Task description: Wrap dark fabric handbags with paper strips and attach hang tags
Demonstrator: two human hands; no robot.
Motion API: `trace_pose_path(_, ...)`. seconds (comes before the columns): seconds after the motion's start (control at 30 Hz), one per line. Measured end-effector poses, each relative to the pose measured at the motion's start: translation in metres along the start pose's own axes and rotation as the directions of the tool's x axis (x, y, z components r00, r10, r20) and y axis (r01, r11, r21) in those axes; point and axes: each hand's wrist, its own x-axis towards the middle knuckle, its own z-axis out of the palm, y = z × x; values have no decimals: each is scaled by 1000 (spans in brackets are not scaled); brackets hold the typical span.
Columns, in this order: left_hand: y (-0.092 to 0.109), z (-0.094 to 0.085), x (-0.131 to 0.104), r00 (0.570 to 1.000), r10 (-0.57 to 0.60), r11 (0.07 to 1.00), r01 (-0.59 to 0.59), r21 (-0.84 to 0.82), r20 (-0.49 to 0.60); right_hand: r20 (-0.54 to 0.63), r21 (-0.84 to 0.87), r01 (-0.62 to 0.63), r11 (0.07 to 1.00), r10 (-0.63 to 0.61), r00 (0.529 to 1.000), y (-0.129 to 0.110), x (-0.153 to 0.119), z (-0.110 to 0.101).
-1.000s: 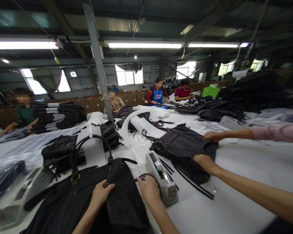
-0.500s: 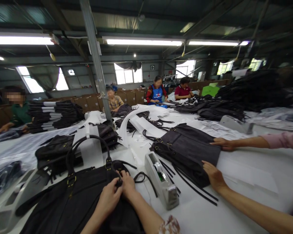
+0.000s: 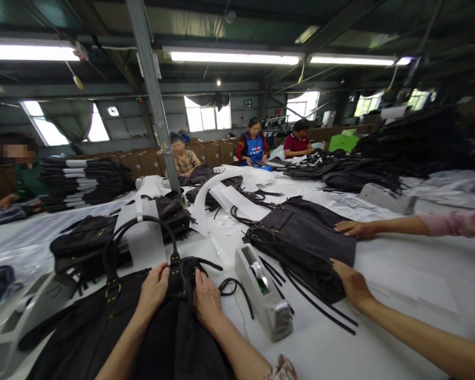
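A black handbag (image 3: 87,322) with looped handles and brass-coloured rings lies in front of me. My left hand (image 3: 155,286) is closed on its top edge beside the base of a handle, thumb and fingers pinching the material. On the right end of the same edge, my right hand (image 3: 206,296) grips the bag's side, fingertips curled over the rim. Between the two hands the bag's material is drawn apart into a fold. One handle (image 3: 142,221) stands upright, with white wrapping at its top.
A grey tape dispenser (image 3: 263,295) stands right of my hands. Beyond it, a co-worker's hands (image 3: 354,282) rest on another dark bag (image 3: 301,232). Another dispenser (image 3: 27,311) is at left. Stacked bags (image 3: 85,182), a metal post (image 3: 152,89) and white paper (image 3: 237,200) lie farther back.
My left hand has moved up and left along the bag's edge, away from my right hand. The co-worker's upper hand has shifted slightly on the other bag.
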Motion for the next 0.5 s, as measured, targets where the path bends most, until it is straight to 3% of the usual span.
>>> trace_pose_path(0.13, -11, 27, 18, 970, 65, 994, -43, -96, 234, 50, 1, -34, 999, 34, 998, -2, 8, -2)
trace_pose_path(0.2, -16, 36, 21, 951, 101, 990, -67, -127, 291, 42, 44, -81, 996, 79, 996, -2, 13, -4)
trace_pose_path(0.33, -30, 43, 21, 960, 95, 993, -73, -91, 265, -50, 118, -145, 982, 151, 987, -2, 17, -5)
trace_pose_path(0.5, -45, 53, 17, 963, 129, 992, -127, -20, 236, 28, 34, 27, 999, -28, 999, 2, 14, -1)
